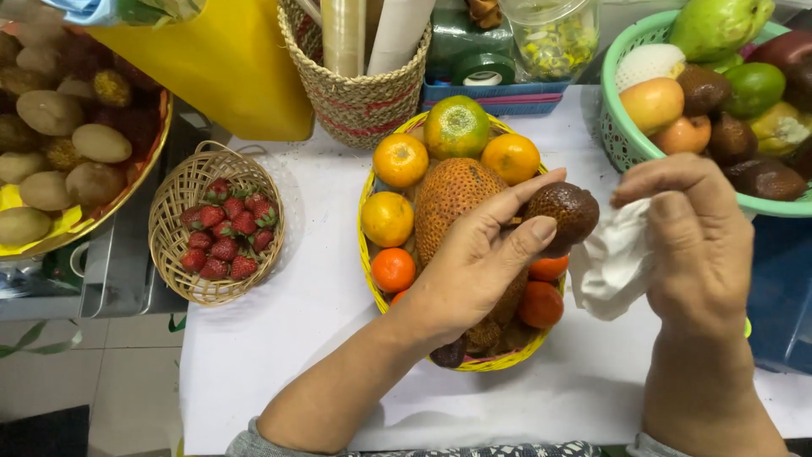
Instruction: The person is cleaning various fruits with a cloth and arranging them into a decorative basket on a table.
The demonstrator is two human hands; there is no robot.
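My left hand (478, 254) grips a brown scaly fruit (565, 211) between thumb and fingers, held above the yellow basket (365, 190). My right hand (689, 237) pinches a crumpled white cloth (611, 262) that touches the fruit's right side. The yellow basket under both hands holds several oranges (400, 159), a green-orange citrus (457, 127) and a large spiky orange fruit (448, 199).
A small wicker basket (173, 211) of strawberries (224, 237) sits at the left on the white table (279, 338). A green basket (622, 140) of mixed fruit stands at the upper right, a tall woven basket (359, 106) with rolls behind, a kiwi tray (127, 190) far left.
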